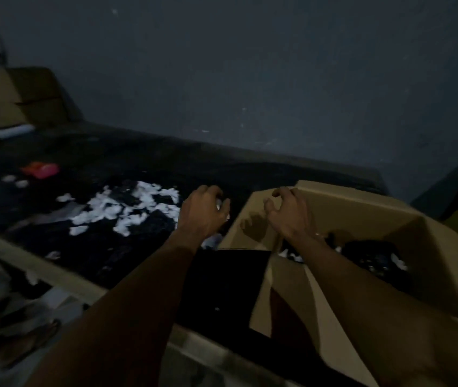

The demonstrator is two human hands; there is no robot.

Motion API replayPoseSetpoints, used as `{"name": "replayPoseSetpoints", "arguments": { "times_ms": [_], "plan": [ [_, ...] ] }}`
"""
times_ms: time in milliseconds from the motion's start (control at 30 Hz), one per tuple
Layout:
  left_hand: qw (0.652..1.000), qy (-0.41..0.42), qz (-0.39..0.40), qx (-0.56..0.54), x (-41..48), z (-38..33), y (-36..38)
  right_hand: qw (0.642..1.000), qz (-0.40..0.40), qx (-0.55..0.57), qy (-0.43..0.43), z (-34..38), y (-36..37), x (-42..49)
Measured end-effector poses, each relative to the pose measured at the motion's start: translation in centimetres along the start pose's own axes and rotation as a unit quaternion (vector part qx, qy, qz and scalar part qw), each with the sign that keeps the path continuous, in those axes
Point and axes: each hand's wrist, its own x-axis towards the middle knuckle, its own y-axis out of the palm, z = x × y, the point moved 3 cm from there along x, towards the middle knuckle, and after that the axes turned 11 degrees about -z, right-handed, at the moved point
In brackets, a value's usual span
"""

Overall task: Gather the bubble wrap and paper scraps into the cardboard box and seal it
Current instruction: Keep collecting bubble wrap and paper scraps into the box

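Left hand [204, 212] curled around white scraps [127, 210], right hand [289, 212] half-open, empty, above open cardboard box [431, 255], dim room.

Looks like you're in some dim storeroom or packing corner, not a tidy home room. You've got a bare dark wall [250, 79], a black worktop [127, 255] littered with white paper scraps [127, 210], an open cardboard box [361, 219] beside them, and more cardboard [35, 96] stacked blurrily at the far left.
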Motion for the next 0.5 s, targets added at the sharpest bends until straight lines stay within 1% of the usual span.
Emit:
{"name": "replayPoseSetpoints", "arguments": {
  "times_ms": [133,233,367,433,500],
  "plan": [
    [0.999,-0.031,-0.004,0.028,-1.1,10.2,-4.5,0.999,0.012,-0.012,-0.037,7.6,7.2,-3.1],
    [0.998,-0.047,0.009,0.045,-2.8,16.1,-6.3,0.998,0.046,-0.023,-0.041,11.1,11.8,-5.5],
    [0.996,-0.061,0.046,0.048,-5.0,20.8,-5.7,0.993,0.096,-0.056,-0.032,13.0,16.4,-8.0],
    [0.995,-0.069,0.064,0.033,-5.3,22.2,-4.7,0.992,0.104,-0.069,-0.028,13.2,17.8,-8.5],
    [0.995,-0.06,0.073,0.016,-5.0,23.0,-3.3,0.992,0.103,-0.077,-0.015,12.9,18.6,-8.4]
  ]
}}
